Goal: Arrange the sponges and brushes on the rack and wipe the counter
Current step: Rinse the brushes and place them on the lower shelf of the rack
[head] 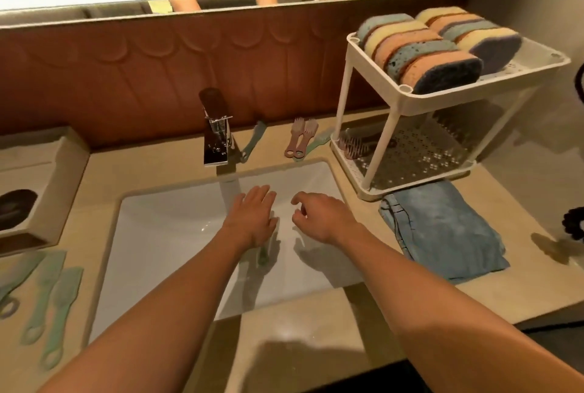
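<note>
My left hand [252, 219] lies palm down over the white sink [164, 234], with a green brush [262, 255] sticking out from under it by the thumb. My right hand [319, 219] hovers beside it, fingers loosely curled and holding nothing. The white two-level rack [376, 45] stands at the right, with several coloured sponges [423, 45] in rows on its top shelf and a pink brush [352, 148] on the lower shelf. Two pink brushes [297, 138] and a green brush [252, 140] lie behind the sink. Three green brushes [47, 294] lie on the counter at the left.
A folded blue cloth [442, 231] lies on the counter in front of the rack. The chrome faucet [216, 136] runs water into the sink just left of my left hand. A tissue box [38, 184] sits at the far left, and a black object [575, 222] at the right edge.
</note>
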A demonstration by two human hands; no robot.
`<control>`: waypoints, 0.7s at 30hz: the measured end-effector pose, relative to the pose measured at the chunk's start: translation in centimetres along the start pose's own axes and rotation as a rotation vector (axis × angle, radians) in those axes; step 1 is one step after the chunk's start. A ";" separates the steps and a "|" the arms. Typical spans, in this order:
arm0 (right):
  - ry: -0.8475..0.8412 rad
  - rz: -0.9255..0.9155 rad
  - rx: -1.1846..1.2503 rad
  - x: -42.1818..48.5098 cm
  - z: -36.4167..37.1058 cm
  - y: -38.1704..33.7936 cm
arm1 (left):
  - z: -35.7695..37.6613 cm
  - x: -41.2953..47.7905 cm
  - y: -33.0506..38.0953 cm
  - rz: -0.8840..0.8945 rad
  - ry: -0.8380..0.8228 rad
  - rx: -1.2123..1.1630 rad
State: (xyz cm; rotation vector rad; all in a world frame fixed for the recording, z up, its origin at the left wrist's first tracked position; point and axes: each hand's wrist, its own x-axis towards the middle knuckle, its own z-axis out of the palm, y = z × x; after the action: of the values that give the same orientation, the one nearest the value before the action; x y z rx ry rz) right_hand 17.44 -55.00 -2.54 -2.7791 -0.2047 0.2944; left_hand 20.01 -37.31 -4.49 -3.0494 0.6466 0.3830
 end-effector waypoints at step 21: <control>-0.202 0.003 0.090 7.2 13.5 -3.5 | 10.8 1.4 -8.4 -0.169 0.010 -0.381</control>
State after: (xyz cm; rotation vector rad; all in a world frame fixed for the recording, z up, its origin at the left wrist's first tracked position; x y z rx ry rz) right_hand 20.99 -46.23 -15.02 -2.6592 -0.2303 0.5717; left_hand 22.03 -29.58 -15.74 -3.4314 0.3438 0.5444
